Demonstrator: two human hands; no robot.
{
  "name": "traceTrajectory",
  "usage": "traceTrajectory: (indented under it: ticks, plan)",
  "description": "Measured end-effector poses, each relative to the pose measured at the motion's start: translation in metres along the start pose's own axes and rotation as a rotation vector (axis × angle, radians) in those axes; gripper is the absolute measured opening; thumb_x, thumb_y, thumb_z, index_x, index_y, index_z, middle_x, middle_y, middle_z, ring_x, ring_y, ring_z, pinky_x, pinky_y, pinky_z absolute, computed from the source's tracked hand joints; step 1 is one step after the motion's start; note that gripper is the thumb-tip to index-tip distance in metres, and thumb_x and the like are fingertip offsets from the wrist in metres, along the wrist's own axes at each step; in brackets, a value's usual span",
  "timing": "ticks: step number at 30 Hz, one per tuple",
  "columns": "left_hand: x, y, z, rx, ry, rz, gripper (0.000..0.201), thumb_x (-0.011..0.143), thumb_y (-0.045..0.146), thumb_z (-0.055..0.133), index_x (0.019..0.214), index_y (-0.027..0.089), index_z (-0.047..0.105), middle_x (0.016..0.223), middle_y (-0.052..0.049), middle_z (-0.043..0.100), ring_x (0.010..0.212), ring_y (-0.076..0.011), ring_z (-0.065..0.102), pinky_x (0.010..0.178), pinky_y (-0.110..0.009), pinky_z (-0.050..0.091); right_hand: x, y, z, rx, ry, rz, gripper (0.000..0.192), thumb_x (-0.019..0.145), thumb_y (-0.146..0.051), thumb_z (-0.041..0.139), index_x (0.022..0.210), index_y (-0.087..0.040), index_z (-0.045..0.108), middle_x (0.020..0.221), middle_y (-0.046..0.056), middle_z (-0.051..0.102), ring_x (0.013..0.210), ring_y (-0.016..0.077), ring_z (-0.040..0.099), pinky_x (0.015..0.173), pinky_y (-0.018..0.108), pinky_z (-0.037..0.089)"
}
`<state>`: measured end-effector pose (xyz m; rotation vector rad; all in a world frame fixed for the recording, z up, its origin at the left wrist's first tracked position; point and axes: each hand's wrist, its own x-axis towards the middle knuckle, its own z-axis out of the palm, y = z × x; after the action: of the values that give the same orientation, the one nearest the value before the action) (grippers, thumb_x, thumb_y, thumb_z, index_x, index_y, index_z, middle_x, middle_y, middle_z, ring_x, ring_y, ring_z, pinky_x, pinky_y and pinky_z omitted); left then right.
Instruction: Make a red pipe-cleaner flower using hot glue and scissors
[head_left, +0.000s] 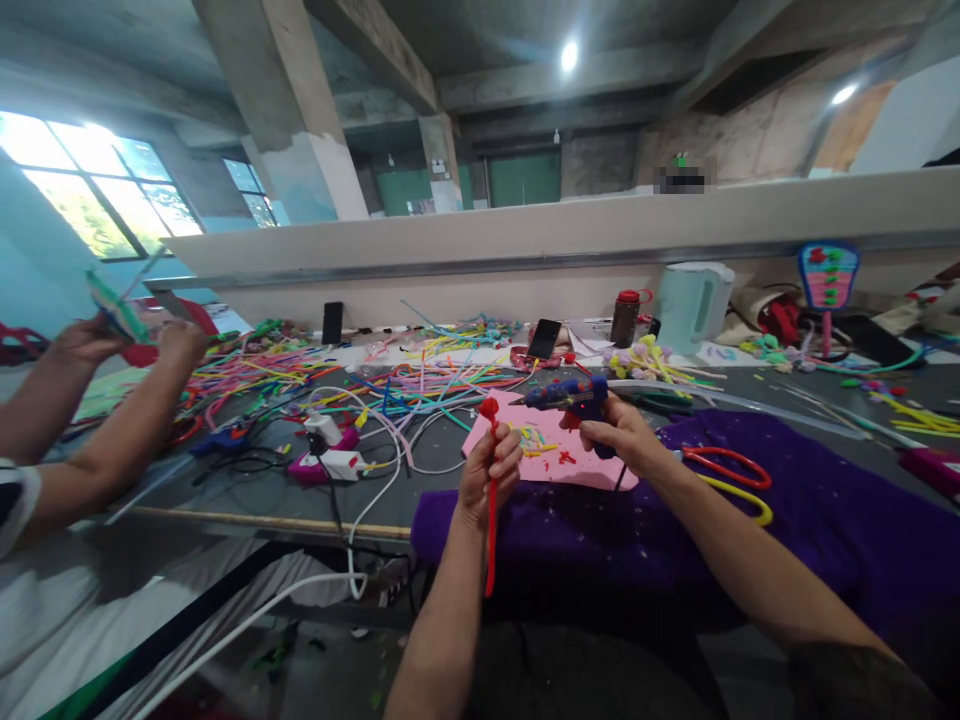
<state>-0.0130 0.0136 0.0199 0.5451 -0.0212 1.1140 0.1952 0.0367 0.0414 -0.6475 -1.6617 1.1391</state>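
Observation:
My left hand (pixel 489 470) is closed around a red pipe cleaner (pixel 491 530), held upright with its curled top just above my fingers and its tail hanging down. My right hand (pixel 619 435) grips a blue hot glue gun (pixel 574 395), its nozzle pointing left toward the red curled tip. Both hands hover over a pink sheet (pixel 551 445) dotted with small coloured scraps, lying on a purple cloth (pixel 817 520).
A co-worker's arms (pixel 105 400) at the left hold a craft piece. Coloured pipe cleaners (pixel 420 380), a power strip with cables (pixel 334 455), scissors (pixel 731 470), phones (pixel 544 338), a jar (pixel 624 315) and a kettle (pixel 694 305) crowd the table.

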Motion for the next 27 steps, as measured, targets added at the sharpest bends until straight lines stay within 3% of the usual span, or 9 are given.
traceTrajectory:
  ticks: [9, 18, 27]
  plan:
    - [-0.003, -0.004, 0.000, 0.010, 0.007, 0.107, 0.011, 0.081, 0.021, 0.047, 0.074, 0.017, 0.040, 0.055, 0.007, 0.030, 0.033, 0.0003, 0.026, 0.023, -0.007, 0.013, -0.009, -0.009, 0.009, -0.014, -0.071, -0.020, 0.035, 0.074, -0.028, 0.055, 0.106, -0.016, 0.045, 0.089, 0.008, 0.063, 0.057, 0.0106, 0.054, 0.054, 0.026, 0.044]
    - [-0.002, -0.002, -0.006, 0.047, 0.004, 0.043, 0.011, 0.082, 0.021, 0.046, 0.074, 0.016, 0.041, 0.056, 0.007, 0.030, 0.032, 0.0001, 0.027, 0.024, -0.008, 0.014, -0.012, -0.009, 0.010, -0.155, -0.036, -0.032, 0.025, 0.081, -0.033, 0.046, 0.095, -0.013, 0.054, 0.064, 0.002, 0.057, 0.052, 0.0100, 0.049, 0.048, 0.023, 0.039]
    - [-0.002, -0.001, -0.010, 0.067, -0.042, 0.013, 0.009, 0.079, 0.021, 0.049, 0.075, 0.016, 0.043, 0.057, 0.006, 0.034, 0.032, 0.0007, 0.029, 0.023, -0.007, 0.014, -0.023, -0.018, 0.025, -0.334, -0.008, -0.109, 0.022, 0.083, -0.033, 0.043, 0.092, -0.016, 0.053, 0.066, 0.001, 0.054, 0.053, 0.0096, 0.046, 0.050, 0.023, 0.037]
